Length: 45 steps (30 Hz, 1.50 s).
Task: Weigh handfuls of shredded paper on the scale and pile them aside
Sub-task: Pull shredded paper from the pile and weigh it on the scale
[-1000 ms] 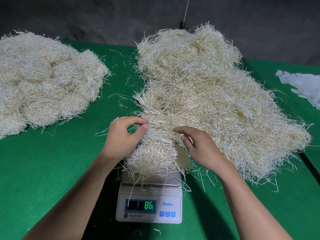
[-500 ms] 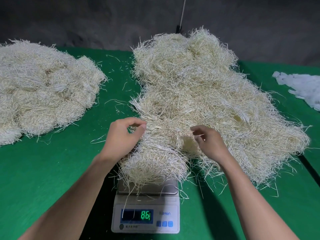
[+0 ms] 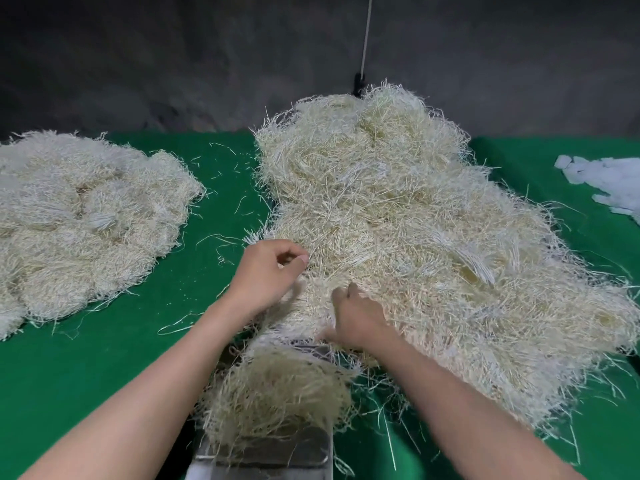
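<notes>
From my head camera: my left hand (image 3: pixel 268 271) is at the near left edge of the big pile (image 3: pixel 398 237) of shredded paper. Its fingers are curled and the thumb tip meets the forefinger. A blurred tuft trails under the palm, but I cannot tell whether I actually have strands pinched. My right hand (image 3: pixel 360 320) is knuckles-up just beside it, smeared by motion, with the fingers hooked down into the same pile and closed on a clump of strands.

Below my wrists, the handful (image 3: pixel 277 396) being weighed sits heaped on the scale (image 3: pixel 263 455). It spills over the steel platter's far and left edges and touches the fringe of the big pile. The frame's bottom edge cuts off the front of the scale, so only the platter shows.

The weighed pile (image 3: pixel 86 230) lies well apart on the left. Between the two piles runs a strip of green cloth (image 3: pixel 121 358), scattered with loose strands and widening toward me on the left of the scale. That strip is my free room. On the right, the big pile sprawls nearly to the frame's edge. White scraps (image 3: pixel 609 181) lie at the far right, and a cord (image 3: pixel 363 36) hangs against the dark wall behind.
</notes>
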Each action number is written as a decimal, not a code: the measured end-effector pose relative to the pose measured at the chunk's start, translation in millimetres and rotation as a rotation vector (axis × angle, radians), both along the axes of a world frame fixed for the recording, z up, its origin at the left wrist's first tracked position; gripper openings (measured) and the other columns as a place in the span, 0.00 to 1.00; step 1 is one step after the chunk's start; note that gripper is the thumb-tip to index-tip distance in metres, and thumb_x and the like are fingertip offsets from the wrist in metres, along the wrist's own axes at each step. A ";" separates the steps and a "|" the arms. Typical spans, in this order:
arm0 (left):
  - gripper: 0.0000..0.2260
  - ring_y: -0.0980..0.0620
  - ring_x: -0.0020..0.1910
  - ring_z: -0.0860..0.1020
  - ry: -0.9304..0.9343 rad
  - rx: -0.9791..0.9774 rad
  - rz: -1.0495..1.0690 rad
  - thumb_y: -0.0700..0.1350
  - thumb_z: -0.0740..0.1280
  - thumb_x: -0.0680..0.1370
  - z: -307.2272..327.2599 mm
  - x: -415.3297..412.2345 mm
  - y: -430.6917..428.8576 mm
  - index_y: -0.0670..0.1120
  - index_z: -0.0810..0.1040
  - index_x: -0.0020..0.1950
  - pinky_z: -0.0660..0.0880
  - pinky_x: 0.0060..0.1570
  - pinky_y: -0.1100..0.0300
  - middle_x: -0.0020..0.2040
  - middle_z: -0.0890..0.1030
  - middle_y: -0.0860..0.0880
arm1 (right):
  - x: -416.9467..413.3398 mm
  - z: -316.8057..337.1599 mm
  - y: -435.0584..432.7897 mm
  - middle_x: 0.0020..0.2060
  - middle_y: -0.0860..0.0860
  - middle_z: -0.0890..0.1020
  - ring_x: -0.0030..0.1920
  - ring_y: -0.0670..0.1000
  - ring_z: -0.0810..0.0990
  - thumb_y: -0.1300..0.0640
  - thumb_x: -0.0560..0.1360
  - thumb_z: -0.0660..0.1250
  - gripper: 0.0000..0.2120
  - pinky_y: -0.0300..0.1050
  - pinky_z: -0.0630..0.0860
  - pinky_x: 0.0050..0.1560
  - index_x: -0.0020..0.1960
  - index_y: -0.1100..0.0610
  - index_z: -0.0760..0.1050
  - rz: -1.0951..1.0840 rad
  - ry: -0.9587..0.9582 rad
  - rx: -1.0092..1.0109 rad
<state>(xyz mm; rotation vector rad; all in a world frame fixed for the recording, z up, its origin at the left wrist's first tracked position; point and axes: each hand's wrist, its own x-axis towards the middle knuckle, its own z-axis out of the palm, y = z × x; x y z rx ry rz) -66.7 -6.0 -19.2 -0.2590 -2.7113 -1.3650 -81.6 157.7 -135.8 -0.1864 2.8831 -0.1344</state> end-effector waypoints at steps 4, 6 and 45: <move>0.08 0.65 0.37 0.77 -0.026 -0.063 0.020 0.42 0.69 0.76 2.6 -14.9 11.1 0.55 0.81 0.41 0.69 0.35 0.79 0.40 0.81 0.60 | -26.0 11.0 19.8 0.64 0.57 0.72 0.38 0.48 0.77 0.66 0.73 0.64 0.24 0.38 0.78 0.35 0.68 0.56 0.67 -0.096 0.082 -0.279; 0.07 0.61 0.40 0.78 -0.077 -0.067 0.023 0.41 0.69 0.76 5.0 -23.9 16.8 0.53 0.81 0.42 0.69 0.34 0.79 0.41 0.81 0.58 | -39.6 42.3 35.4 0.59 0.52 0.75 0.32 0.44 0.75 0.64 0.74 0.65 0.21 0.32 0.72 0.28 0.65 0.54 0.69 -0.230 0.081 -0.704; 0.20 0.55 0.38 0.69 -0.188 0.641 0.093 0.31 0.59 0.70 71.3 -47.0 47.0 0.49 0.61 0.22 0.71 0.42 0.60 0.35 0.70 0.44 | -39.1 164.7 88.2 0.72 0.45 0.63 0.59 0.44 0.72 0.54 0.60 0.79 0.53 0.45 0.69 0.62 0.75 0.39 0.50 0.070 0.085 -0.759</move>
